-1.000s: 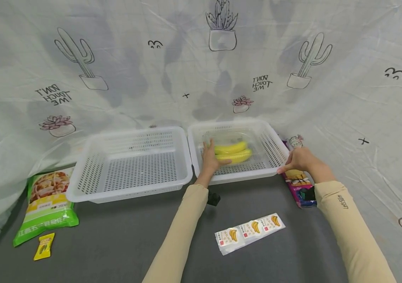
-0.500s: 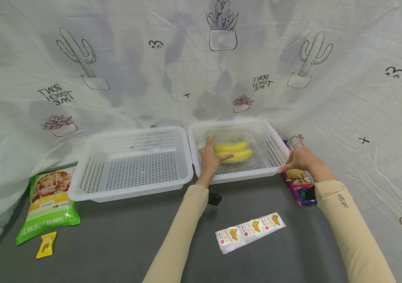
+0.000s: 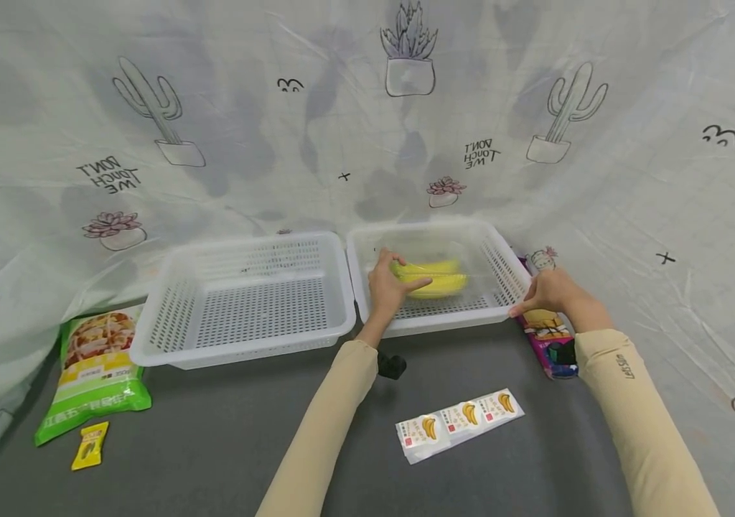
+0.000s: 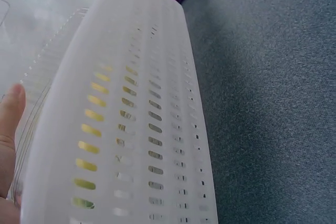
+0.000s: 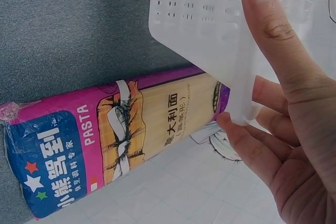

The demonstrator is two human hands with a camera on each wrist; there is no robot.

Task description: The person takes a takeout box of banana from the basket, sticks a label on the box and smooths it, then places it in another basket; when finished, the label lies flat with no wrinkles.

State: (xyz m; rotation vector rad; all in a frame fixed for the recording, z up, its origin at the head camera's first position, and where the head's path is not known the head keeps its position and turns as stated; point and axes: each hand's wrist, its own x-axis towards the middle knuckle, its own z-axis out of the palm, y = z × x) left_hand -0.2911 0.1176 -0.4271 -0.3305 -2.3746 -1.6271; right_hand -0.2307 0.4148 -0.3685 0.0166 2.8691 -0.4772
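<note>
Inside right white slotted-plastic basket [image 3: 448,322]: clear plastic container [image 3: 428,251] with yellow bananas [image 3: 443,285]

White plant-printed cloth [image 3: 245,143] hangs behind and at the sides; dark grey tabletop [image 3: 277,438] below. Left white slotted-plastic basket [image 3: 238,353] sits just beside the right one. Green-and-white printed food bag [image 3: 97,377] lies against its outer left side. Long pink-and-blue pasta pack [image 3: 550,334] lies just outside the right basket's right wall, partly hidden by the right hand; long axis runs away from the person.

Basket's near wall blocks most of the left wrist view; yellow shows through its slots, green toward the left end.

Basket long axis left to right, right end slightly farther off. Bananas run roughly the same way, left ends behind the left hand.

Left hand [image 3: 390,289]: grips container's left end, thumb on near side, fingers on far side. Right hand [image 3: 551,293]: pinches basket rim at near right corner, thumb against fingers' side.

White banana-print label strip [image 3: 461,426] on tabletop, nearer the person. Small yellow wrapped packet [image 3: 91,445] below the food bag.
</note>
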